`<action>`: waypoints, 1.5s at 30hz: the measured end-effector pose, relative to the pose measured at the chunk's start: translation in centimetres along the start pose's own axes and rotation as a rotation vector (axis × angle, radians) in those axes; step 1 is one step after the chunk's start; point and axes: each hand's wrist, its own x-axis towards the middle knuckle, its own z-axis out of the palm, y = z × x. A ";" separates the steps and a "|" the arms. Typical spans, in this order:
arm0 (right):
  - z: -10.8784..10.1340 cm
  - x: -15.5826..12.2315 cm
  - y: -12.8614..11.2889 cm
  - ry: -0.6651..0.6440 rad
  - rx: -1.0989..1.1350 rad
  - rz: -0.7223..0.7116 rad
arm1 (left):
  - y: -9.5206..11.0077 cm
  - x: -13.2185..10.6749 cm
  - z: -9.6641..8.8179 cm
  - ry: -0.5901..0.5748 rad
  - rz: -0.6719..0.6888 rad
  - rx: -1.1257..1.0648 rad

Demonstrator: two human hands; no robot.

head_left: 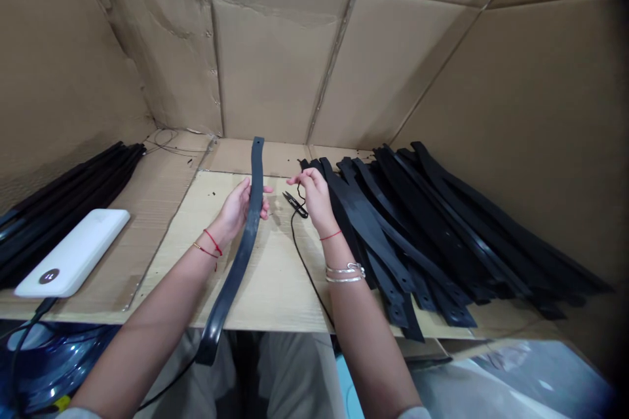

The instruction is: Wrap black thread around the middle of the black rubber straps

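My left hand (240,208) holds a long black rubber-like strip (248,229), its fingers passing behind it. The strip stands nearly lengthwise, with a small hole at its far end, and its near end hangs over the table edge. My right hand (314,195) is raised to the right of it with the fingers curled and the fingertips close together. Whether something small is pinched there I cannot make out. Just left of that hand lies a pair of black thread snips (295,204), with a thin black cord (305,262) beside it running to the table edge.
A heap of black strips (417,229) covers the right side of the table. At the left are more dark strips (73,203) and a white power bank (73,252) with a cable. Cardboard walls (280,52) enclose the back and sides.
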 end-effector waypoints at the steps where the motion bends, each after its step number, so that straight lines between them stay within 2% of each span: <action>1: 0.1 -0.1 -0.2 -0.040 0.044 0.021 | 0.0 0.0 0.0 -0.017 -0.006 0.009; 4: 0.4 -0.4 -0.5 -0.165 0.049 0.037 | -0.2 0.1 -0.2 -0.055 -0.044 0.019; 10: 0.8 -1.0 -0.8 -0.312 -0.373 -0.199 | -0.6 0.3 -0.4 -0.094 -0.052 0.035; 16: 1.6 -1.9 -1.1 -0.248 -0.539 -0.488 | -0.7 0.2 0.0 -0.101 -0.067 0.048; 20: 1.9 -2.1 -1.0 -0.237 -0.604 -0.570 | -0.9 0.2 0.3 -0.121 -0.063 0.064; 28: 2.0 -2.1 -0.7 -0.271 -0.626 -0.519 | -1.5 0.3 0.2 -0.113 0.012 0.072; 36: 1.8 -2.3 -0.8 -0.270 -0.624 -0.527 | -1.6 0.0 1.1 -0.087 0.040 0.063; 40: 1.9 -2.3 -1.0 -0.254 -0.559 -0.457 | -1.6 -0.1 1.1 -0.111 0.057 0.060; 45: 2.1 -2.1 -1.2 -0.141 -0.447 -0.309 | -1.3 -0.2 1.2 -0.106 0.118 0.028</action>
